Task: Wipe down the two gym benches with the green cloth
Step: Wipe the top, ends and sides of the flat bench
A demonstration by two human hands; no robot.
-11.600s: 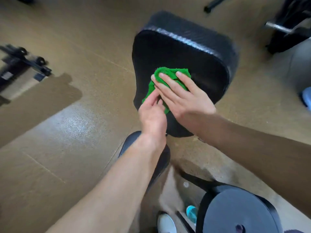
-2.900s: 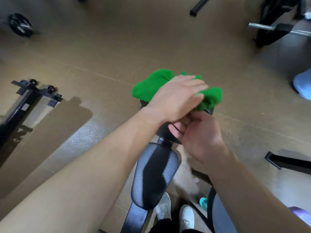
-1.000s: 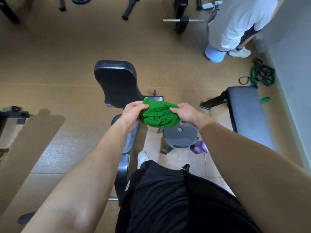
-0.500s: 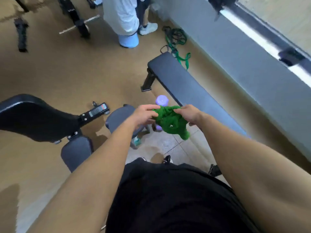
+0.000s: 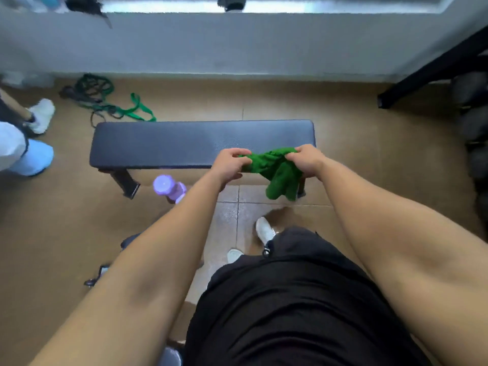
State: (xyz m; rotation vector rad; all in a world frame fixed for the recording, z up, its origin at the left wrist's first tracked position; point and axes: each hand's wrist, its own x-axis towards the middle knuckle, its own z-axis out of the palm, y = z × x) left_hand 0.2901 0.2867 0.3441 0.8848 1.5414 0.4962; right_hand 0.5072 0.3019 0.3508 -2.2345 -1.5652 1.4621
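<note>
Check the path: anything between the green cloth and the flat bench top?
Nothing visible. Left hand and right hand hold the green cloth over the near right end of the flat bench, whose pad is bare. The purple bottle stands on the floor, below the path.

1. Both arms are bare, with no sleeves showing.
2. The left hand (image 5: 229, 163) and the right hand (image 5: 306, 159) have no gloves, rings or watch that can be seen.
3. The person wears a black top (image 5: 303, 313) that looks soft and a bit wrinkly.
4. There are white shoes (image 5: 264, 230) on the feet.
5. One shoe pokes out more than the other.
</note>
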